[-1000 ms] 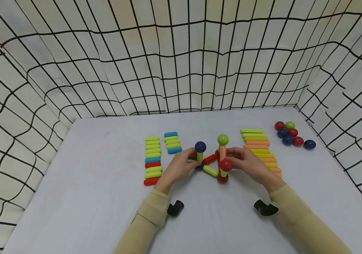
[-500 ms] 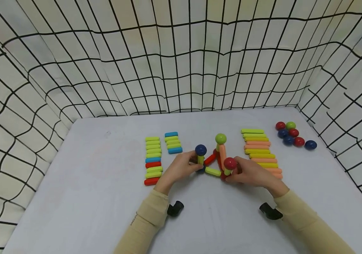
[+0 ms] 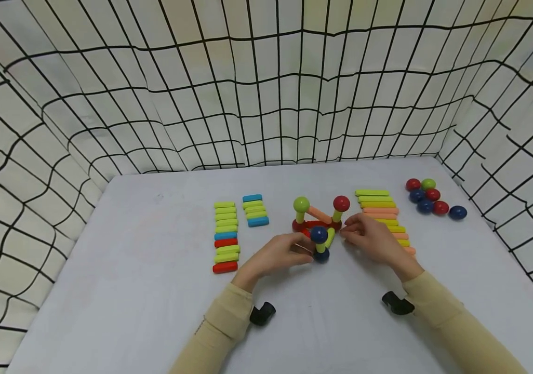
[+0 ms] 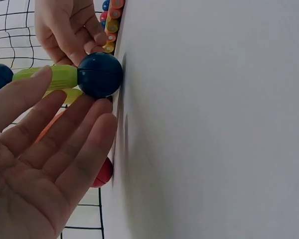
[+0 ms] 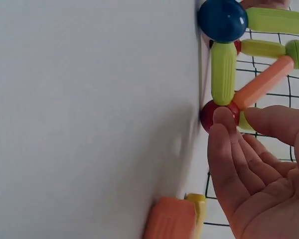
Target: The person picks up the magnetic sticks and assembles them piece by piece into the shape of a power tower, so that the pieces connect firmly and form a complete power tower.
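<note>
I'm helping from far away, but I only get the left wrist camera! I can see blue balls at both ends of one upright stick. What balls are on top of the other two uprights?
Observer: A top green ball and a top red ball.
Child: Where does the orange stick in it go?
Observer: It slants from the top green ball down to a bottom red ball.
Child: Any more green ones lying around?
Observer: Yes, one loose green ball, over on the right in the head view.
</note>
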Action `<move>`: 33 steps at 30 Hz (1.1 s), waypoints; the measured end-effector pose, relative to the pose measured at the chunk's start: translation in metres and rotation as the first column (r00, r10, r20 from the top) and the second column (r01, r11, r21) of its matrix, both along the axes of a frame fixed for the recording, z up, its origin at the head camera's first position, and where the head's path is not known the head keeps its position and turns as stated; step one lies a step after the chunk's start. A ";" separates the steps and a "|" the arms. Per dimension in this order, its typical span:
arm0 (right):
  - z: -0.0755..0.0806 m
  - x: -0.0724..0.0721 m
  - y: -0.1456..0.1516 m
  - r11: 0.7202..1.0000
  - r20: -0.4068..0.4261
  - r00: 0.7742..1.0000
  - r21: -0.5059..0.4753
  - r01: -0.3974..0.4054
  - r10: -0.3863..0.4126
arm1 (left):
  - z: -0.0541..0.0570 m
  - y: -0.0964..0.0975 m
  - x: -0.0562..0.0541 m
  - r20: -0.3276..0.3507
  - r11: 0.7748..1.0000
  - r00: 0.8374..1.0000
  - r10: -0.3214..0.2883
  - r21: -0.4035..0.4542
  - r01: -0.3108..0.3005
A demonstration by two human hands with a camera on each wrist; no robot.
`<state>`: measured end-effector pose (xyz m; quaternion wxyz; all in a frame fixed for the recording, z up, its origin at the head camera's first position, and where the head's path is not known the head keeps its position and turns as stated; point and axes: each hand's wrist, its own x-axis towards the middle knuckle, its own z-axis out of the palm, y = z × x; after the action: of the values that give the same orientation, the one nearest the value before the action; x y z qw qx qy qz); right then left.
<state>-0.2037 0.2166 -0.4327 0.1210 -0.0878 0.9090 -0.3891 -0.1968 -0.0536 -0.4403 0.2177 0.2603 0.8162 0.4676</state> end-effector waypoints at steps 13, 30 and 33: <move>0.027 0.027 0.062 0.903 -0.083 0.950 0.346 -0.255 0.300 | 0.007 -0.005 -0.015 -0.136 0.914 0.906 0.402 0.004 -0.405; 0.018 0.031 0.044 0.943 -0.165 0.941 0.210 -0.259 0.295 | 0.001 0.002 -0.024 -0.193 0.969 0.958 0.214 -0.079 -0.232; 0.019 0.025 0.029 0.983 -0.122 0.976 0.025 -0.181 0.183 | -0.001 0.003 -0.021 -0.180 0.967 0.958 0.223 -0.079 -0.240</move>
<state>-0.1784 0.2458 -0.4139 0.1004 -0.1937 0.9055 -0.3640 -0.2178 -0.0503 -0.4412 0.1038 0.1903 0.8789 0.4248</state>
